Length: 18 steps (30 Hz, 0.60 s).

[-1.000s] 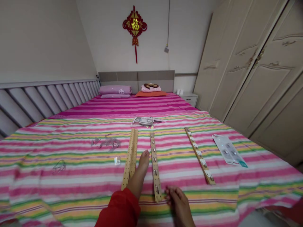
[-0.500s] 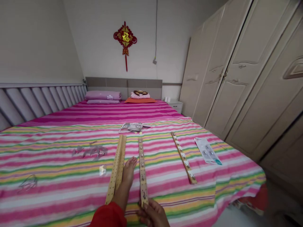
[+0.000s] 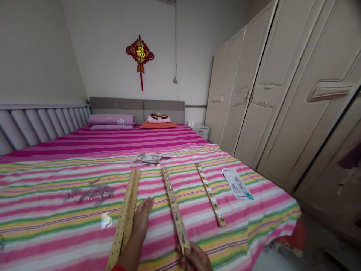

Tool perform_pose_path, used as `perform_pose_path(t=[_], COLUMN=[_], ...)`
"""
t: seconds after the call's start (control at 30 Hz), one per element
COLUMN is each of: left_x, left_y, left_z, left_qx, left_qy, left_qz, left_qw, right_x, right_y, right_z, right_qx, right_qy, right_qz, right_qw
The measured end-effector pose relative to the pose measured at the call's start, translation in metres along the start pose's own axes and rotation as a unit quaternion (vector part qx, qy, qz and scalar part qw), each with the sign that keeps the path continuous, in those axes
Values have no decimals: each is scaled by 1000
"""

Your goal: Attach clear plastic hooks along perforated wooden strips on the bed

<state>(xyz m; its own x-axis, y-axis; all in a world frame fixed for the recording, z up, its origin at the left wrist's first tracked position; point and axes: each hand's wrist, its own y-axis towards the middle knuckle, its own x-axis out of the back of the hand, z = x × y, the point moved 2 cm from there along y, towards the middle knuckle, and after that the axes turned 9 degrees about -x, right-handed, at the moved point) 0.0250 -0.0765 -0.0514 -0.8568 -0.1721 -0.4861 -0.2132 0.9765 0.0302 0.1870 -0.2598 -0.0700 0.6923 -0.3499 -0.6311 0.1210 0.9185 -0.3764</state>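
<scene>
My right hand [image 3: 196, 258] grips the near end of a narrow wooden strip [image 3: 174, 205] fitted with a row of small metal hooks. The strip slants away across the striped sheet. My left hand [image 3: 143, 212] lies on the sheet between that strip and two pale perforated strips [image 3: 124, 222], its fingers stretched forward and holding nothing. The perforated strips lie side by side, partly hidden by my left forearm. On the right, another wooden strip [image 3: 209, 192] bears a row of hooks with white round bases.
A blister pack [image 3: 237, 184] lies at the right. Crumpled clear plastic [image 3: 97, 192] and a small shiny piece [image 3: 106, 220] are on the left. Packaging [image 3: 149, 159] sits farther back. Beyond the bed's right edge stands a wardrobe [image 3: 270, 124].
The near end of the held strip has swung right with my right hand, leaving the strip more slanted. My view has shifted slightly to the right.
</scene>
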Motion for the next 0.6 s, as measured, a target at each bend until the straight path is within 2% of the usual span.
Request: perform_pose_path(t=[0.33, 0.6], left_x=[2, 3], left_y=[0, 1], left_z=[-1, 1], left_qx=[5, -2], left_qy=[8, 28], left_qz=[14, 10], left_qw=[1000, 1000], right_x=[24, 40], right_y=[1, 9], right_z=[68, 77], right_qx=[73, 91], right_qy=[3, 26], right_qz=[-62, -68], right_qw=[995, 993])
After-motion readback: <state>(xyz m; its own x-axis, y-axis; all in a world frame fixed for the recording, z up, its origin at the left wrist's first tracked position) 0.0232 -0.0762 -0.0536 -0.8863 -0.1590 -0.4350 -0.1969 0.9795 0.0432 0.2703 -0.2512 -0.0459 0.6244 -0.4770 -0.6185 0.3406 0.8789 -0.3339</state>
